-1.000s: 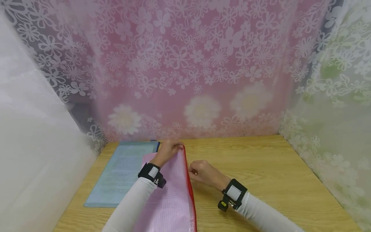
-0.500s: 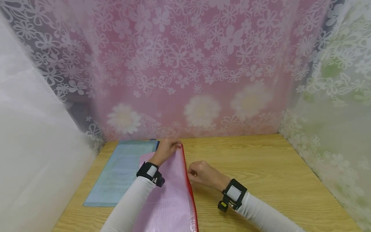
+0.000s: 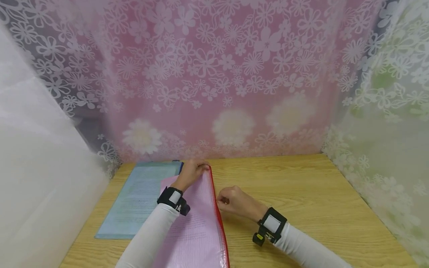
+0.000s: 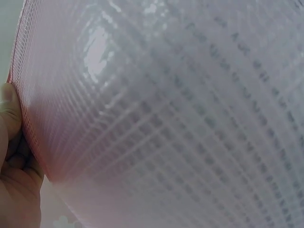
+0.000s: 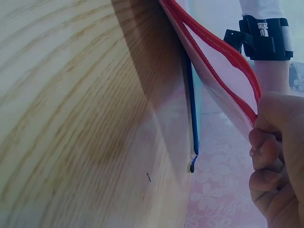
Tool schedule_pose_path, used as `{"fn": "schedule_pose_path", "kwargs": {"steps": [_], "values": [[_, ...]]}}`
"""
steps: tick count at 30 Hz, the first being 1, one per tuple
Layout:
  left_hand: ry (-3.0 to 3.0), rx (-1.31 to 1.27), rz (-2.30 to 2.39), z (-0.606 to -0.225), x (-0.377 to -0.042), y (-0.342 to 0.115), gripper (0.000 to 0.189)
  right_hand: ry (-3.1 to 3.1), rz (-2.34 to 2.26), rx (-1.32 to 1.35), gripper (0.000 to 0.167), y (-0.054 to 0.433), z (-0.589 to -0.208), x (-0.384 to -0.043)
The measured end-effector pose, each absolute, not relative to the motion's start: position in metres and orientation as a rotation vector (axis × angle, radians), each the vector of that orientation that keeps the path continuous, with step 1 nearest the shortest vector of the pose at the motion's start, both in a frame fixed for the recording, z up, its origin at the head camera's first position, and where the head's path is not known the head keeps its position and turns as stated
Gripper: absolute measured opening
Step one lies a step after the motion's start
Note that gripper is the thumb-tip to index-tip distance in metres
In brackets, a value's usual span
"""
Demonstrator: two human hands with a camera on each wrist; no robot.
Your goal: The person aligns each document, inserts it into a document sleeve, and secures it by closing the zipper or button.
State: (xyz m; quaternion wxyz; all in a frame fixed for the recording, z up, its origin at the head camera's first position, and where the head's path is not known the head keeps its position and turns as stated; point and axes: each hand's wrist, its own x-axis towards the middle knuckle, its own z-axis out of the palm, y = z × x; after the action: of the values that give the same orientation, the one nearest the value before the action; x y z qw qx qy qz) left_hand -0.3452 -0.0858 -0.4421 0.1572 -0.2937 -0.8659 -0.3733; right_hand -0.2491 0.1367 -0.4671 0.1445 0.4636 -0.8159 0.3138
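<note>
A pink mesh zipper pouch (image 3: 197,223) stands partly raised, a red zipper (image 3: 219,219) along its right edge. Printed text (image 4: 209,95) shows through the mesh. My left hand (image 3: 191,173) pinches the pouch's far corner; in the left wrist view the thumb (image 4: 6,97) presses on the red edge. Farther down the zipper, my right hand (image 3: 236,201) pinches it with curled fingers. In the right wrist view the two red zipper bands (image 5: 206,33) stand apart and come together at those fingers, which hide whatever slider is there.
A blue zipper pouch (image 3: 134,201) with printed paper lies on the wooden table (image 3: 301,193), left of the pink one and partly under it. Flowered curtains (image 3: 231,74) hang behind the table and down its right side; a pale sheet (image 3: 40,167) hangs on the left.
Both hands keep nearly the same places and holds. The head view has shifted slightly, and the near end of the red zipper sits a little farther right.
</note>
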Motion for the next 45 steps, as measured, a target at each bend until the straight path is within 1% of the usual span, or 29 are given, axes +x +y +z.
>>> {"fn": "schedule_pose_path", "kwargs": {"steps": [13,19,28,45], "values": [[-2.543,-0.701,-1.154,-0.44,-0.343,-0.089,0.015,-2.362,0.927,1.324,0.013,0.142,-0.469,-0.245],[-2.549,-0.717,-1.15,-0.44,-0.342,-0.091,0.016,-2.362,0.928,1.331,0.014,0.144,-0.469,-0.244],[-2.54,-0.718,-1.098,-0.441,-0.344,-0.097,0.012,-2.418,0.956,1.292,0.014,0.148,-0.468,-0.241],[-2.527,-0.833,-1.023,-0.439,-0.344,-0.108,0.011,-2.411,0.96,1.315,0.013,0.152,-0.473,-0.244]]}}
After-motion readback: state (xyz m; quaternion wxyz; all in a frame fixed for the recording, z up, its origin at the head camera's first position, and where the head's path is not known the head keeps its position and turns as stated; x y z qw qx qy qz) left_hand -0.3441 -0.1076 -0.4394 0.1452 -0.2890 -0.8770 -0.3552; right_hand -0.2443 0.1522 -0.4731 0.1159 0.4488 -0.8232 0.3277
